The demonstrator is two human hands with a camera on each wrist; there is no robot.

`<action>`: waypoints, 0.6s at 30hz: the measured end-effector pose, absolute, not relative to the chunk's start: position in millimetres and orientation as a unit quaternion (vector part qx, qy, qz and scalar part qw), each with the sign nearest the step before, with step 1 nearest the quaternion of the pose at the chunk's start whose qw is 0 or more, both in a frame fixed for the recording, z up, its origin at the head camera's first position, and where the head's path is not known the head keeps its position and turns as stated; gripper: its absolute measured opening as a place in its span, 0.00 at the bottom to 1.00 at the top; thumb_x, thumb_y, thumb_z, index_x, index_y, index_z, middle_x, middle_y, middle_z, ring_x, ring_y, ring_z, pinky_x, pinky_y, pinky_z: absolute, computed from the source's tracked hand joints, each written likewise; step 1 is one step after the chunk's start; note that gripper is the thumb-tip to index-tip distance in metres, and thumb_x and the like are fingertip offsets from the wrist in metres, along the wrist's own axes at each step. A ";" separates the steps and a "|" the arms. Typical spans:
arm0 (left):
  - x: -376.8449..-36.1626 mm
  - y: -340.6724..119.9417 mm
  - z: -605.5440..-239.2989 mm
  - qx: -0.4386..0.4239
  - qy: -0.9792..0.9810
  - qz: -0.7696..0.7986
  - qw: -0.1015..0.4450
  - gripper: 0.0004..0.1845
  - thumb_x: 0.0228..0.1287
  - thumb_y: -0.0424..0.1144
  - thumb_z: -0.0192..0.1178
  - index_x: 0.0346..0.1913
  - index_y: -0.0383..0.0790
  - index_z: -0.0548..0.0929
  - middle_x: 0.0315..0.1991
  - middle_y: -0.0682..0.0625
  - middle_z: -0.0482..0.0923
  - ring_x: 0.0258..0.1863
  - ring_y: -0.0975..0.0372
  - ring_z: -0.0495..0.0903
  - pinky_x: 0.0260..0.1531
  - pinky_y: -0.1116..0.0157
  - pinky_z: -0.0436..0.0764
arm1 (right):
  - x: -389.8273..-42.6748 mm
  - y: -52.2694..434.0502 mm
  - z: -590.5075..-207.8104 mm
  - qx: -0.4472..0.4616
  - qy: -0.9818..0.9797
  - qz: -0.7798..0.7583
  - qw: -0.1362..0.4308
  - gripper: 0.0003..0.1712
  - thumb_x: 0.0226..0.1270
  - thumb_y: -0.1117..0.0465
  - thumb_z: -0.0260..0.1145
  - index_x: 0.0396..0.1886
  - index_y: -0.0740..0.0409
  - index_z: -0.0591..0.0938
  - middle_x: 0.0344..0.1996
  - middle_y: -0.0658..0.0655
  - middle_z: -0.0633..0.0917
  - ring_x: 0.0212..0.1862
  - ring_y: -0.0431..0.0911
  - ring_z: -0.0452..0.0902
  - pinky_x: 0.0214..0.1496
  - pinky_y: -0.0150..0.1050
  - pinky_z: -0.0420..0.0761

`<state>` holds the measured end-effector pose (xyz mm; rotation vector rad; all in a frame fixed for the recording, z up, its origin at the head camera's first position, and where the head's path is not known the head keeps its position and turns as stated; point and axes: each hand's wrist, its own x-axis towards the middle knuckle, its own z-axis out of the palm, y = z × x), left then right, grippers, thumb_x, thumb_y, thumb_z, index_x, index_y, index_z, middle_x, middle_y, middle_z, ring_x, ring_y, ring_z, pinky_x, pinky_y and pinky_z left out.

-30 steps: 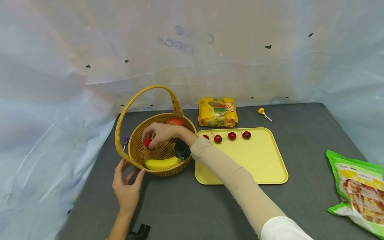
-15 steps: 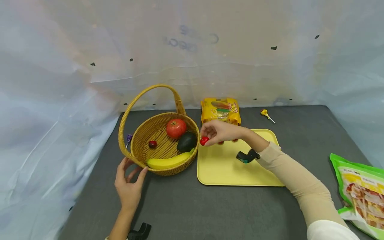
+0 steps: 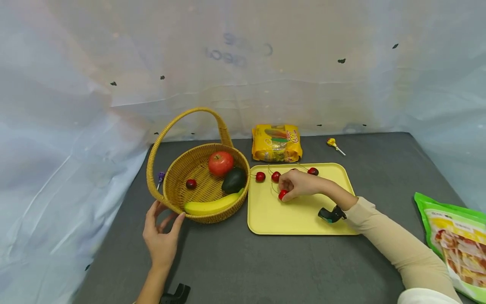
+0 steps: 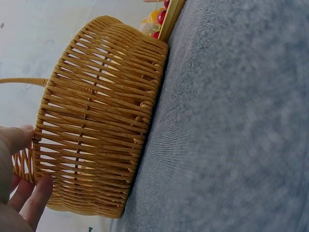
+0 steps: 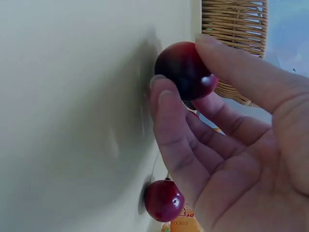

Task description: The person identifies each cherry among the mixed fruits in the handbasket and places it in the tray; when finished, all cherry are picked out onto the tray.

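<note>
The left hand (image 3: 161,240), fingers spread, touches the near wall of the wicker basket (image 3: 172,198). To its right, the right hand (image 3: 300,185) pinches a cherry (image 3: 282,194) low over the yellow tray (image 3: 300,217). Farther back lie three cherries (image 3: 276,176).

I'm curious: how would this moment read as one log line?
right hand: pinches cherry on tray | left hand: touches basket
</note>
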<state>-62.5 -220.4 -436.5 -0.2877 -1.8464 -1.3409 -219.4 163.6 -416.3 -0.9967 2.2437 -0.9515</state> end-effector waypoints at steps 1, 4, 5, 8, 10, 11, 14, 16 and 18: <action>-62.4 -220.5 -436.7 -0.114 -0.732 -0.532 0.409 0.39 0.42 0.06 0.64 0.64 0.19 0.71 0.50 0.19 0.71 0.53 0.47 0.76 0.46 0.70 0.85 | -219.4 163.8 -415.9 -0.367 0.825 -0.347 0.252 0.11 0.59 0.65 0.76 0.36 0.63 0.82 0.25 0.50 0.79 0.26 0.42 0.71 0.28 0.32 0.73; -62.1 -220.6 -437.0 -0.113 -0.733 -0.531 0.409 0.39 0.42 0.06 0.64 0.64 0.19 0.71 0.50 0.20 0.71 0.52 0.44 0.75 0.46 0.70 0.85 | -220.4 163.8 -416.0 -0.368 0.828 -0.340 0.251 0.11 0.59 0.65 0.76 0.36 0.63 0.82 0.24 0.50 0.78 0.26 0.41 0.70 0.28 0.32 0.72; -61.9 -220.6 -437.2 -0.112 -0.733 -0.531 0.409 0.39 0.42 0.06 0.63 0.64 0.19 0.71 0.50 0.20 0.71 0.52 0.44 0.75 0.46 0.70 0.85 | -220.9 163.7 -415.9 -0.369 0.829 -0.337 0.252 0.11 0.59 0.65 0.76 0.36 0.63 0.82 0.24 0.50 0.78 0.26 0.41 0.70 0.28 0.32 0.72; -61.3 -220.7 -437.5 -0.110 -0.736 -0.528 0.408 0.39 0.42 0.05 0.64 0.64 0.19 0.71 0.50 0.20 0.71 0.53 0.48 0.76 0.46 0.71 0.85 | -223.2 164.4 -414.4 -0.373 0.832 -0.324 0.251 0.11 0.60 0.64 0.76 0.38 0.64 0.83 0.25 0.50 0.79 0.27 0.42 0.71 0.29 0.32 0.74; -61.0 -220.6 -437.6 -0.109 -0.738 -0.527 0.407 0.40 0.41 0.05 0.64 0.64 0.19 0.71 0.50 0.20 0.71 0.53 0.52 0.77 0.46 0.71 0.85 | -225.4 165.6 -410.2 -0.376 0.837 -0.310 0.250 0.13 0.61 0.63 0.75 0.41 0.65 0.84 0.26 0.51 0.81 0.27 0.42 0.74 0.30 0.33 0.76; -61.0 -220.5 -437.5 -0.108 -0.738 -0.527 0.407 0.40 0.41 0.05 0.64 0.64 0.19 0.71 0.50 0.20 0.71 0.54 0.53 0.77 0.46 0.71 0.85 | -226.4 166.2 -406.4 -0.375 0.841 -0.302 0.248 0.14 0.61 0.62 0.75 0.43 0.66 0.84 0.26 0.51 0.82 0.27 0.43 0.76 0.30 0.34 0.78; -61.2 -220.4 -436.9 -0.108 -0.738 -0.527 0.408 0.40 0.41 0.05 0.64 0.64 0.19 0.71 0.50 0.21 0.71 0.54 0.55 0.77 0.46 0.71 0.85 | -230.3 165.5 -388.0 -0.372 0.855 -0.286 0.223 0.15 0.63 0.61 0.74 0.44 0.67 0.84 0.26 0.52 0.82 0.27 0.44 0.77 0.30 0.36 0.79; -61.4 -220.3 -436.5 -0.109 -0.736 -0.528 0.409 0.39 0.41 0.05 0.64 0.64 0.19 0.71 0.50 0.21 0.71 0.54 0.56 0.77 0.45 0.71 0.85 | -233.3 160.8 -372.4 -0.368 0.861 -0.285 0.204 0.14 0.65 0.60 0.72 0.44 0.66 0.83 0.26 0.52 0.81 0.27 0.45 0.76 0.31 0.37 0.78; -61.6 -220.2 -436.5 -0.109 -0.735 -0.528 0.410 0.39 0.41 0.05 0.64 0.64 0.19 0.71 0.50 0.21 0.72 0.54 0.57 0.77 0.45 0.71 0.85 | -237.7 151.4 -357.6 -0.377 0.861 -0.291 0.179 0.12 0.67 0.59 0.71 0.42 0.63 0.84 0.26 0.52 0.80 0.28 0.45 0.73 0.31 0.39 0.77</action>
